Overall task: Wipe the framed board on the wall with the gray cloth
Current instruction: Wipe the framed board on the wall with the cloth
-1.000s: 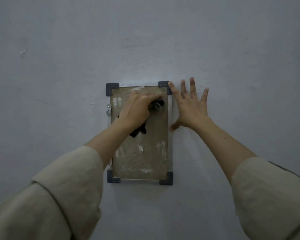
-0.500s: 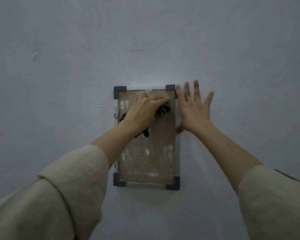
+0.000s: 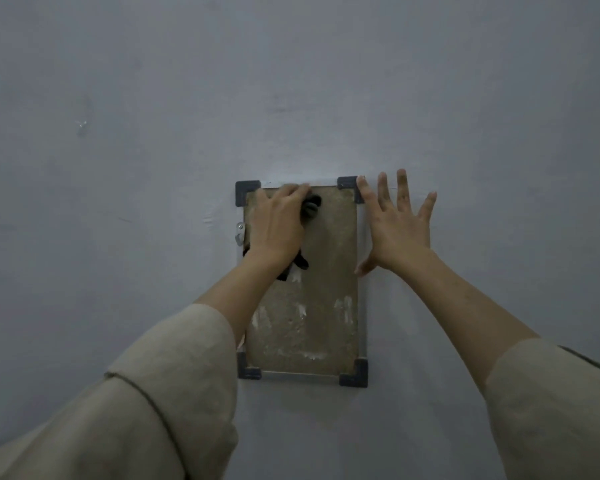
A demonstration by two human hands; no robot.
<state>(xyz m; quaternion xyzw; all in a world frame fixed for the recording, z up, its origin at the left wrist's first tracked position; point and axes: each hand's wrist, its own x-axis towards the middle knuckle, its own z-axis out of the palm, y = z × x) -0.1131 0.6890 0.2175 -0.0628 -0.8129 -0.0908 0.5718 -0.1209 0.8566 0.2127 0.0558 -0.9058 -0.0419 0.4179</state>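
Gray cloth (image 3: pixel 310 207) soft, bunched under left hand (image 3: pixel 278 226), grip clamping it on framed board (image 3: pixel 321 278) upper left; right hand (image 3: pixel 397 226) spread flat beside frame.

Setting: indoor room, type cannot be determined further. Only a plain painted wall (image 3: pixel 430 98) is visible, grey-blue, dimly lit, with scuffs and a small mark at upper left. A small framed board (image 3: pixel 312 299) with dark corner pieces hangs on it. No furniture or fixtures in view.
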